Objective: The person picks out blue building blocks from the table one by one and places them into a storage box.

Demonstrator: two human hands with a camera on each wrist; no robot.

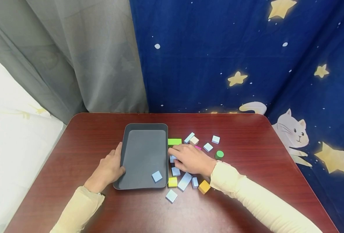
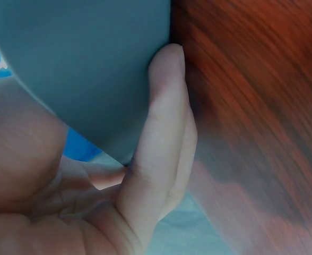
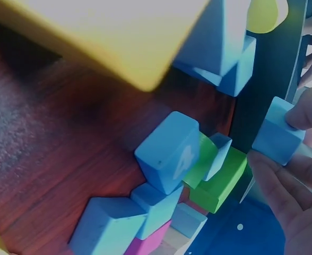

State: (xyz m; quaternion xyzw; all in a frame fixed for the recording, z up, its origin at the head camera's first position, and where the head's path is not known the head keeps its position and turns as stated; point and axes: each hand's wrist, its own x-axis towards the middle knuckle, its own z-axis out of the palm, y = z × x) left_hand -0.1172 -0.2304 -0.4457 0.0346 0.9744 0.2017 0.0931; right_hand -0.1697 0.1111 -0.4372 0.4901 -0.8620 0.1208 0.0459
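Observation:
At the left side of a dark grey tray (image 1: pixel 143 149), my left hand (image 1: pixel 106 167) grips the rim, thumb over the edge and fingers along the outside wall. The left wrist view shows the tray wall (image 2: pixel 92 69) between thumb and fingers. One light blue block (image 1: pixel 157 176) lies inside the tray near its front right corner. My right hand (image 1: pixel 193 158) is just beyond the tray's right wall, among scattered blocks. It pinches a blue block (image 3: pixel 279 130) between thumb and fingers, close to the tray wall. In the head view this hand covers part of the pile.
Right of the tray lie a lime green block (image 1: pixel 174 141), a yellow block (image 1: pixel 173 182), an orange block (image 1: pixel 204 187), a green cylinder (image 1: pixel 219 154) and several light blue blocks. A light blue block (image 1: pixel 171 196) sits nearer the front. Curtains hang behind the reddish-brown table (image 1: pixel 247 136).

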